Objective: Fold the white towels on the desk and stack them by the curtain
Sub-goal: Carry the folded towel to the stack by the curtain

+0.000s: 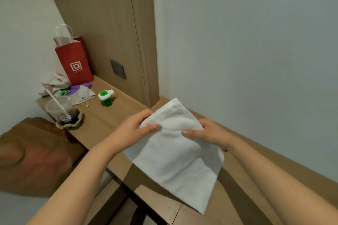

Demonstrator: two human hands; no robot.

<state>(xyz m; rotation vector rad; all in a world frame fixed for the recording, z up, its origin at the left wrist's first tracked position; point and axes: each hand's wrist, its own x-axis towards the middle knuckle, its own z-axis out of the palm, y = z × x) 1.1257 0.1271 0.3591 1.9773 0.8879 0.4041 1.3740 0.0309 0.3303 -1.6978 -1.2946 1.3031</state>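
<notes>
A white towel (175, 162) hangs in front of me above the wooden desk (102, 120), its lower part draping down toward the desk's near edge. My left hand (135, 129) pinches the towel's upper left part, thumb on the front. My right hand (206, 132) pinches its upper right part the same way. The towel's top portion stands up between both hands with a soft fold across it. No curtain is in view.
At the desk's far left stand a red paper bag (74, 60), a crumpled cloth pile (54, 83), a plastic cup with a straw (61, 110) and a green-and-white bottle (105, 97). A brown chair (36, 155) sits at the left. A white wall runs along the right.
</notes>
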